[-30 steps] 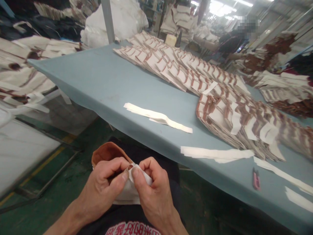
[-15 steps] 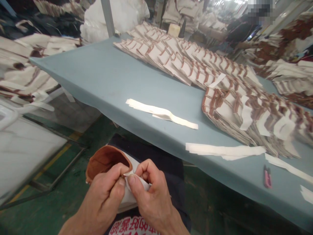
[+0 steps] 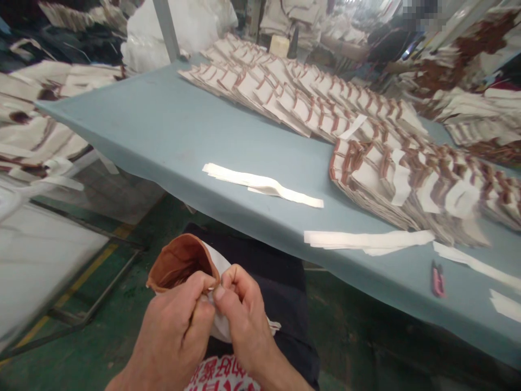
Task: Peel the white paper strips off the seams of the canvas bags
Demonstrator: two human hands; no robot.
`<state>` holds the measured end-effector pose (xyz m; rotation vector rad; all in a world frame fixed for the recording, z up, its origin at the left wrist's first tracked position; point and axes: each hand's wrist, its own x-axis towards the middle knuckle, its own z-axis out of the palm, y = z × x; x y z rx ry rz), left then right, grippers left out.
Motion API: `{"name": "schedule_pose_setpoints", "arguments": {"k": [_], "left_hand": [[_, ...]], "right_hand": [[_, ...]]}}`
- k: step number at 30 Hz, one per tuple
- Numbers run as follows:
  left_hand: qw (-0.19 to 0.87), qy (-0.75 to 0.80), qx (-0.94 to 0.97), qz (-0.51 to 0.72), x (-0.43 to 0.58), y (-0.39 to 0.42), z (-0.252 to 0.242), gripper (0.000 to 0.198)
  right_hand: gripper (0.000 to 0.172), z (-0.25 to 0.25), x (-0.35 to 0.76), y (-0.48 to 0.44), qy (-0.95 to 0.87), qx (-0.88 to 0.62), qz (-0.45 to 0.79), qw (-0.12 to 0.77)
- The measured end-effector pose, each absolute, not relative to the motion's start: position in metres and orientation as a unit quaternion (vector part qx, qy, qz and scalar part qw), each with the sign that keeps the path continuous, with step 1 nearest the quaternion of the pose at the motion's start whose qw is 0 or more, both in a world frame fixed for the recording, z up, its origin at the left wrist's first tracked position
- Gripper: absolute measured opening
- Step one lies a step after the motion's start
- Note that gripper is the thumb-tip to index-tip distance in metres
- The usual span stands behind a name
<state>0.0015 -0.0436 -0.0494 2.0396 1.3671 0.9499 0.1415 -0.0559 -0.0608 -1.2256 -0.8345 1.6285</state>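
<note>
A fabric tube or pouch [image 3: 173,266], brown inside and off-white outside, lies over my lap with its open end toward the upper left. My left hand [image 3: 177,323] is closed in a pinch on the rim of this cloth. Right beside it, my right hand [image 3: 240,304] pinches the same edge, thumb on top, the fingertips of both hands nearly touching. A small white bit shows between them, too small to name. Off-white cloth ends [image 3: 273,326] stick out past my right hand. The lower part of the cloth is hidden behind my hands.
A blue-green table [image 3: 134,130] stands in front, bearing rows of stacked brown-edged cloth pieces [image 3: 293,100], white strips [image 3: 264,187], more strips [image 3: 366,240] and pink thread snips [image 3: 438,279]. At left are cloth piles [image 3: 36,130] and a metal frame [image 3: 97,304]. A person [image 3: 394,38] is far back.
The view has shifted slightly, so the table's things sit further left and higher. Both hands keep their pinch on the cloth edge. The open end has tilted a little and cloth ends show at right.
</note>
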Motion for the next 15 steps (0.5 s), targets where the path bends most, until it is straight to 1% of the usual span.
{"name": "schedule_pose_setpoints", "arguments": {"k": [3, 6, 11, 15], "left_hand": [[0.290, 0.514, 0.734, 0.336, 0.002, -0.046, -0.055, 0.030], [0.346, 0.508, 0.711, 0.341, 0.001, -0.042, -0.056, 0.031], [0.452, 0.548, 0.629, 0.316, -0.005, -0.033, -0.039, 0.035], [0.481, 0.525, 0.633, 0.304, -0.014, -0.024, -0.034, 0.036]], "right_hand": [[0.036, -0.061, 0.140, -0.055, -0.317, -0.503, 0.662, 0.457], [0.031, -0.058, 0.139, -0.050, -0.287, -0.504, 0.674, 0.457], [0.026, -0.047, 0.139, -0.038, -0.213, -0.492, 0.711, 0.454], [0.027, -0.040, 0.146, -0.034, -0.232, -0.473, 0.727, 0.440]]}}
